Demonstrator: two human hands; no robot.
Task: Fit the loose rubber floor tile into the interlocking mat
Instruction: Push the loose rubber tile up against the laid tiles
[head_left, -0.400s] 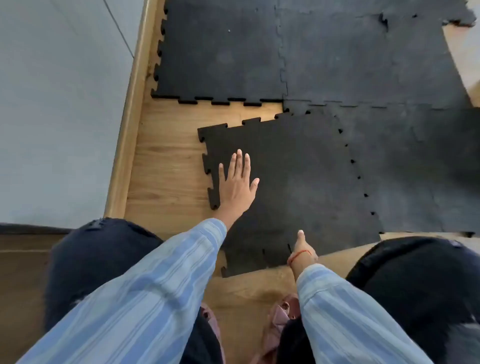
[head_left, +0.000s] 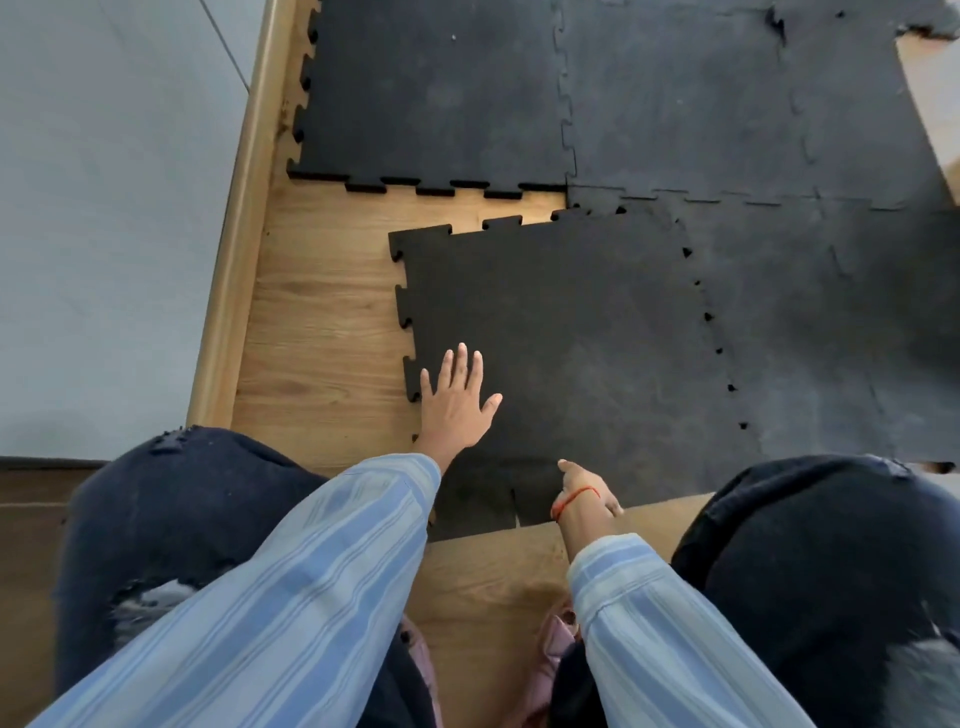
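Note:
The loose black rubber tile (head_left: 561, 322) lies skewed on the wooden floor, its toothed top edge a little short of the mat's teeth. Its right edge lies against or over the laid mat (head_left: 675, 104), with small gaps along the seam. My left hand (head_left: 457, 400) rests flat and open on the tile near its left edge, fingers spread. My right hand (head_left: 584, 493) sits at the tile's near edge with the thumb on top; its fingers are hidden, so I cannot tell whether they hold the edge.
Bare wooden floor (head_left: 322, 312) shows left of the tile and in the gap below the mat's upper left piece. A wooden skirting strip (head_left: 234, 260) and grey wall run along the left. My knees in dark jeans frame the near side.
The view has shifted slightly. My left hand sits a little nearer the tile's near left corner; the tile's position looks about the same.

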